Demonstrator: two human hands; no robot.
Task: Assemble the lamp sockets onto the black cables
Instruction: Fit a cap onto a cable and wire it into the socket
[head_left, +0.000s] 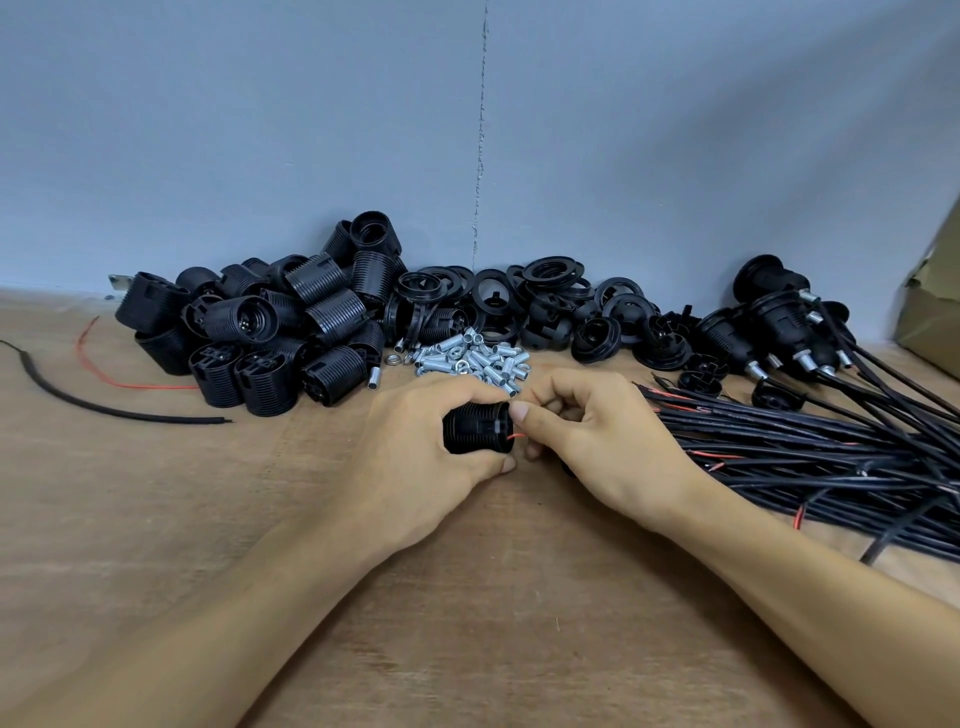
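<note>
The socket (475, 426) lies on its side at mid-counter (467, 623), its long axis running 9 to 3 and one end facing 3 o'clock. The left hand (415, 452) wraps it, fingers curled round the ribbed body. At 3 the right hand (587, 441) pinches a red wire (515, 436) at that end. Black cables (805, 447) crowd 3 o'clock. Metal tubes (467, 358) and socket piles (270, 332) line 12 against the wall (311, 156). Bare counter lies open from 6 through 9.
</note>
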